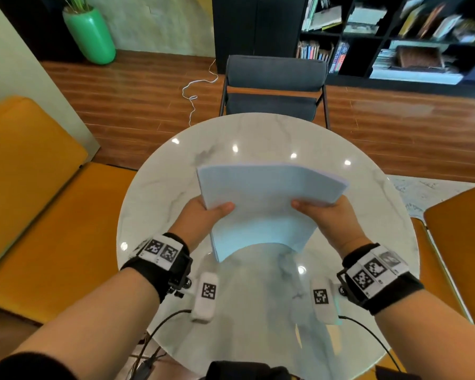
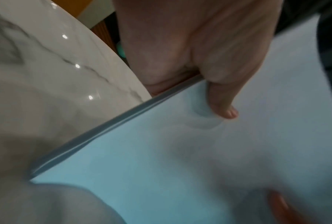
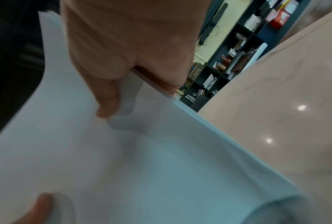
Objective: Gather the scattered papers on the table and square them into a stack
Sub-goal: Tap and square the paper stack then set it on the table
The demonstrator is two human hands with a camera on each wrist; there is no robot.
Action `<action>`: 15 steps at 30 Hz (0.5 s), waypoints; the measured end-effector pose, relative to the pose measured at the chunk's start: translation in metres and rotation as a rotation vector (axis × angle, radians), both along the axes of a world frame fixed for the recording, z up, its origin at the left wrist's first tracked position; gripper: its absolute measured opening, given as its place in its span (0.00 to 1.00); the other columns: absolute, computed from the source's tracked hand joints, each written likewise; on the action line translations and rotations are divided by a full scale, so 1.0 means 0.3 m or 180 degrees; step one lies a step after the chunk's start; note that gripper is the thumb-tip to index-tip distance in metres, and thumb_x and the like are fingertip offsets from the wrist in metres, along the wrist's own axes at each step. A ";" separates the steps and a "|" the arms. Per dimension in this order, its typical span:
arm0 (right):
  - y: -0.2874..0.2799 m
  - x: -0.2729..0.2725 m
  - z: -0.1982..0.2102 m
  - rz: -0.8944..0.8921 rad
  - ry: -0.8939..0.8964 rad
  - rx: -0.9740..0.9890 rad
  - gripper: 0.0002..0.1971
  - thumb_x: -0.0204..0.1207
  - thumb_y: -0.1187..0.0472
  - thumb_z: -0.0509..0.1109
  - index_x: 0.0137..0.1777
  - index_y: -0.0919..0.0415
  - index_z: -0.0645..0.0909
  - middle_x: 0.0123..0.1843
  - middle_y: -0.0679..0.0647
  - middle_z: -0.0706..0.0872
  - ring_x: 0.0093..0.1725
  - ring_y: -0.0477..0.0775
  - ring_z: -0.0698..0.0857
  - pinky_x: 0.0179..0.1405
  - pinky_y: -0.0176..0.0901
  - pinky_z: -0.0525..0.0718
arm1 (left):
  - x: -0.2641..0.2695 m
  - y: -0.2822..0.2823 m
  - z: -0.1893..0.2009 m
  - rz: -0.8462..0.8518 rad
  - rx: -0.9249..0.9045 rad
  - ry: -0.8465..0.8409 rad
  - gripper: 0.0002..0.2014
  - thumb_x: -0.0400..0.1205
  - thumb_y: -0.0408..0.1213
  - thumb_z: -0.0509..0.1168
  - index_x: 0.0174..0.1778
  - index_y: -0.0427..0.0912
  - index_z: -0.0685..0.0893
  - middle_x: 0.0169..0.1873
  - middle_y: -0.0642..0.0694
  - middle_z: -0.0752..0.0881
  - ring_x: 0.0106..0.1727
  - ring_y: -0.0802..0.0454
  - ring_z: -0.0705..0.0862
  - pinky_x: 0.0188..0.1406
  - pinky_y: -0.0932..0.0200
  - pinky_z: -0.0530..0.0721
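A stack of white papers [image 1: 261, 204] stands on its lower edge on the round marble table [image 1: 159, 193], bowed and leaning away from me. My left hand [image 1: 203, 215] grips its left side, thumb on the near face, fingers hidden behind. My right hand [image 1: 327, 215] grips the right side the same way. In the left wrist view the thumb [image 2: 218, 97] presses the papers [image 2: 180, 151] beside their layered edge. The right wrist view shows the other thumb [image 3: 107, 97] on the papers [image 3: 123, 159], with the left thumb tip low in the frame.
A dark grey chair [image 1: 274, 89] stands at the table's far edge. Orange seats flank the table at the left [image 1: 33, 187] and right [image 1: 458, 226]. A bookshelf [image 1: 395, 37] and a green vase [image 1: 89, 37] stand farther back. A white cable [image 1: 195, 91] trails on the wooden floor.
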State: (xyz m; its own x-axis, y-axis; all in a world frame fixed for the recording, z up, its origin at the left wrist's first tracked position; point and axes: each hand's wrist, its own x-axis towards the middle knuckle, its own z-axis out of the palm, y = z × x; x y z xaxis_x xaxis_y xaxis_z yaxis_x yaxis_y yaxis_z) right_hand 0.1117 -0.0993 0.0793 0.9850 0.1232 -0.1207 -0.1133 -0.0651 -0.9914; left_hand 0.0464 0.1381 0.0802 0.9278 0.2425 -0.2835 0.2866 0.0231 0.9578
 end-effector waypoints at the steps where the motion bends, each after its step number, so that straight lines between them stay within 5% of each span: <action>1: 0.007 -0.003 -0.007 -0.0082 0.0078 -0.0046 0.12 0.64 0.71 0.81 0.39 0.54 0.87 0.42 0.52 0.91 0.43 0.53 0.89 0.49 0.51 0.85 | -0.001 -0.008 -0.012 0.0014 0.0000 0.0072 0.05 0.78 0.33 0.71 0.45 0.48 0.86 0.45 0.50 0.90 0.48 0.48 0.88 0.44 0.62 0.84; 7: 0.001 -0.005 0.045 -0.0178 -0.0331 0.0134 0.14 0.65 0.74 0.80 0.38 0.53 0.87 0.38 0.46 0.91 0.39 0.41 0.89 0.43 0.40 0.89 | 0.015 0.025 0.028 0.0023 -0.0065 -0.0204 0.07 0.77 0.33 0.72 0.44 0.51 0.87 0.47 0.49 0.90 0.49 0.50 0.89 0.52 0.57 0.85; 12: -0.002 -0.034 -0.049 -0.0107 0.0231 -0.0177 0.12 0.65 0.72 0.80 0.36 0.53 0.87 0.34 0.44 0.92 0.41 0.50 0.89 0.41 0.41 0.87 | -0.021 -0.003 -0.069 -0.0030 0.0016 0.0339 0.06 0.79 0.35 0.70 0.50 0.46 0.85 0.50 0.46 0.90 0.53 0.46 0.88 0.48 0.60 0.83; 15: -0.009 -0.037 -0.062 -0.0011 0.0340 -0.0315 0.10 0.66 0.71 0.80 0.41 0.56 0.87 0.40 0.48 0.91 0.43 0.52 0.89 0.43 0.40 0.86 | -0.023 -0.029 -0.091 0.0205 0.0071 0.0357 0.04 0.80 0.37 0.69 0.50 0.47 0.85 0.44 0.53 0.88 0.52 0.46 0.87 0.44 0.63 0.82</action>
State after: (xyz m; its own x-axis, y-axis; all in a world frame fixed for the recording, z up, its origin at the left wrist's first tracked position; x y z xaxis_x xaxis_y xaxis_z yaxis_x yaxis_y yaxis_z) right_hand 0.1007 -0.1019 0.0608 0.9663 0.1023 -0.2362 -0.2182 -0.1614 -0.9625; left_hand 0.0396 0.1294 0.0529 0.8729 0.3081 -0.3784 0.3905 0.0240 0.9203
